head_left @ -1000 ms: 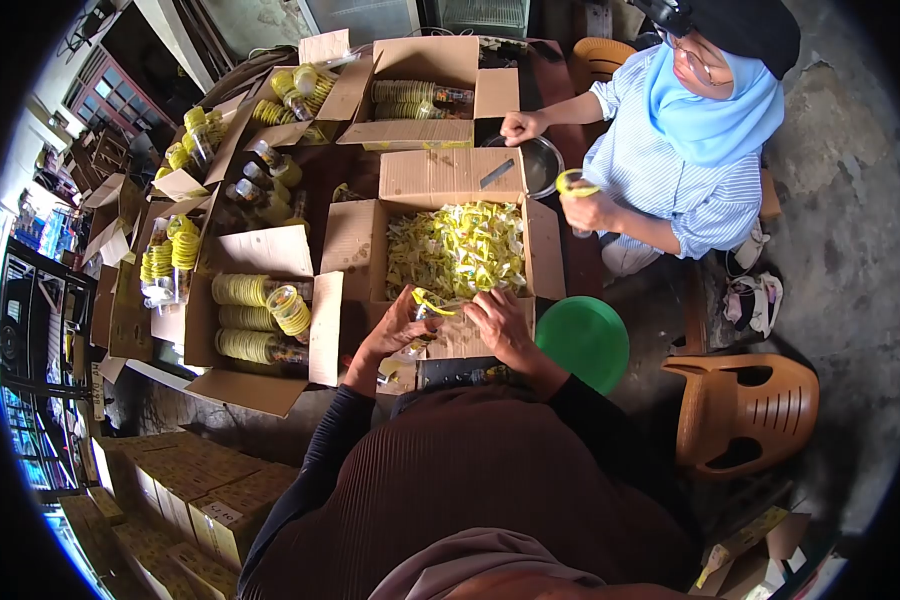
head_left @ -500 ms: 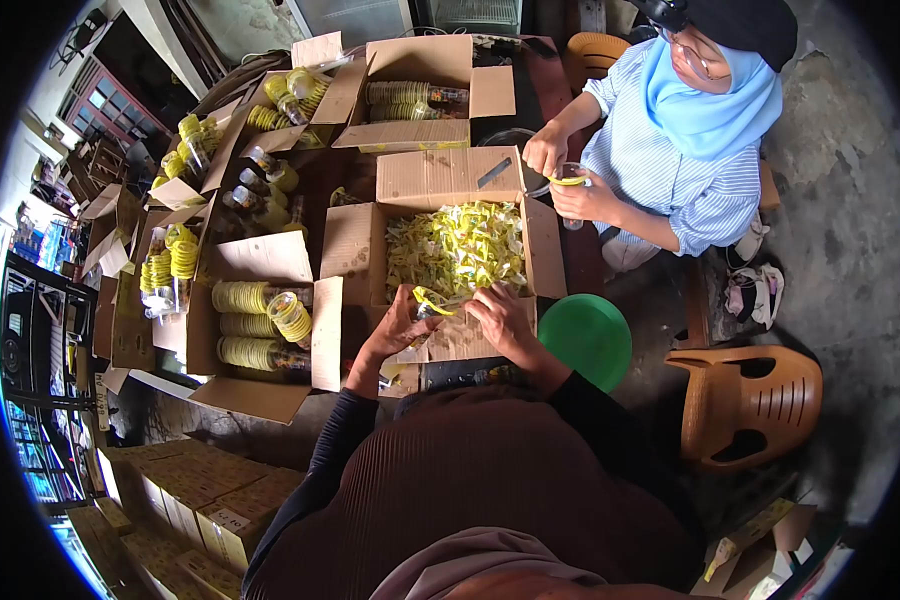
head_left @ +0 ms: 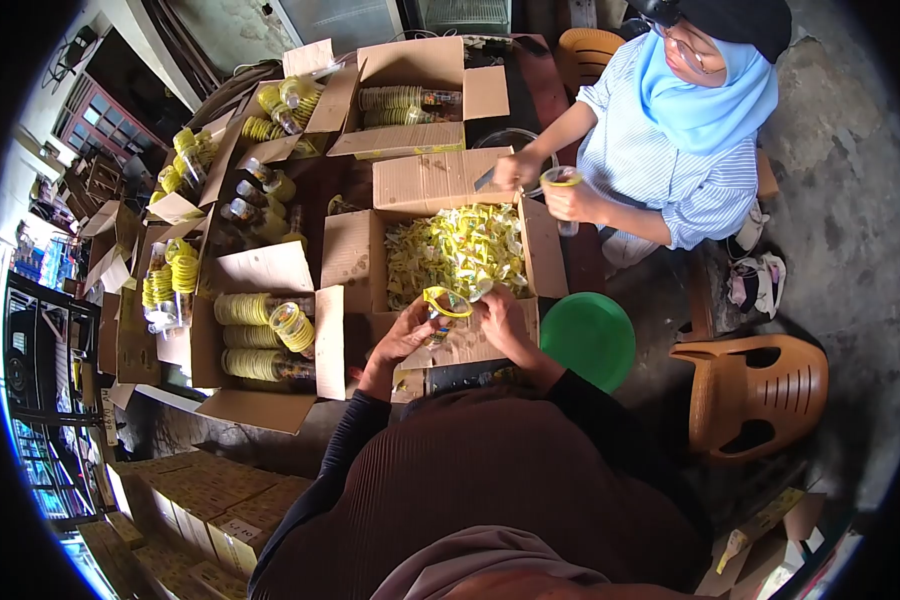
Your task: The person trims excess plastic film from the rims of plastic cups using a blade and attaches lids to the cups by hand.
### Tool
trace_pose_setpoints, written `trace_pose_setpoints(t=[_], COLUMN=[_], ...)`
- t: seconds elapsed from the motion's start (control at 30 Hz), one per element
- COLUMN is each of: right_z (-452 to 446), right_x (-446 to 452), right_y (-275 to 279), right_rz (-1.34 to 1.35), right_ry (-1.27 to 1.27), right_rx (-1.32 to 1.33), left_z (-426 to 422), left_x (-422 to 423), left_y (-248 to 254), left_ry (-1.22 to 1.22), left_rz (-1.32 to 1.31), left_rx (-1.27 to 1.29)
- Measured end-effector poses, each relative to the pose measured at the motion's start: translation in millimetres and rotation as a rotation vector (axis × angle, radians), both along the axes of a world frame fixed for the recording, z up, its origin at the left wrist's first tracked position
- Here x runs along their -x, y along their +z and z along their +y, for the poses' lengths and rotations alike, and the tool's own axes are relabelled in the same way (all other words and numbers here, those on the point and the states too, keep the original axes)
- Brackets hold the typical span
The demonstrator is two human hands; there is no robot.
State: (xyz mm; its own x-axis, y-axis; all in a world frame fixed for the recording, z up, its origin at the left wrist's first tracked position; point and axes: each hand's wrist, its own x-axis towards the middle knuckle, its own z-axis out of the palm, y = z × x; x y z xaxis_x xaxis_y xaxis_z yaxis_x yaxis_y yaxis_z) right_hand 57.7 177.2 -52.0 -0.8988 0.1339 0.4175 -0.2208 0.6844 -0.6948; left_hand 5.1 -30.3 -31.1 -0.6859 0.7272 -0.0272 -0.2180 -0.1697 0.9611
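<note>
A clear cup with a yellow rim (head_left: 447, 313) is held above the near flap of an open carton (head_left: 351, 249), its mouth facing upward; we cannot tell whether it leans. The left hand (head_left: 400, 336) has its fingers curled closed around the cup's side, just under the rim. The right hand (head_left: 502, 322) is just beside the cup, fingers bent and partly drawn together near a small, pale, see-through piece (head_left: 482, 289); we cannot tell whether they grip it, or what it is.

We judge the step in hand to be close work at the cup's mouth. The next move, in our view, calls for a steady left hold that does not squeeze the thin wall, and a light right touch at the rim.

Beyond the cup, yellow-and-white packets (head_left: 457, 252) fill the carton. To the left, a second carton (head_left: 263, 268) holds yellow-rimmed cups (head_left: 245, 335) lying in stacked rows. A green basin (head_left: 588, 342) sits to the right, near the right forearm. Across the table, a co-worker in a striped shirt (head_left: 705, 190) holds a similar cup (head_left: 562, 177).
</note>
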Motion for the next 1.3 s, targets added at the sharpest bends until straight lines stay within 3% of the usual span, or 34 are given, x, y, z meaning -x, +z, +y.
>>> trace_pose_setpoints(t=[0.13,0.2,0.37,0.47,0.53,0.6,0.7,0.77,0.9,1.0,1.03,1.13,1.23,1.3], right_z=[20.7,27.5,27.0,22.4,19.9,19.4,21.3,21.1,25.4,25.0,24.5,22.6,20.9,19.9], right_x=[0.6,-2.1,-13.7,-21.2,-24.7,-25.0,-22.3,-19.7,-18.6,-23.7,-27.3,-31.8,-32.3,-32.0], right_y=[-5.0,-2.2,22.2,41.8,54.0,53.2,51.6,47.6,61.8,70.0,67.0,58.5,60.9,60.1], right_rz=[-0.082,-0.085,-0.084,0.047,0.052,0.036,0.054,0.068,0.095,0.186,0.106,0.021,0.011,0.051], right_ry=[-0.077,-0.115,-0.159,-0.009,0.111,0.109,0.106,0.001,-0.068,0.025,0.095,0.171,0.155,0.144], right_rx=[0.024,0.050,0.117,0.052,-0.186,-0.217,-0.322,-0.190,0.028,0.024,0.032,-0.123,-0.144,-0.160], left_z=[-7.5,-8.5,-10.6,-8.0,-2.8,7.8,7.2,4.5,-5.6,-6.3,-6.6,-4.7,-7.1,-0.8], left_x=[9.8,8.7,8.1,5.6,5.0,4.6,2.3,4.3,2.7,0.6,1.3,7.6,8.6,5.0], left_y=[3.3,3.3,0.8,13.8,12.9,12.3,10.4,-2.9,-23.7,-25.2,-26.0,-10.9,-38.6,7.5], left_ry=[-0.014,0.001,0.142,0.097,0.056,0.137,0.125,0.130,0.187,0.208,0.210,0.070,0.191,0.115], left_rz=[0.148,0.137,0.216,0.198,0.180,0.536,0.446,0.394,0.598,0.697,0.729,0.649,0.649,0.500], left_rx=[0.118,0.031,0.289,0.369,0.408,0.472,0.456,0.404,0.524,0.565,0.591,0.457,0.327,0.383])
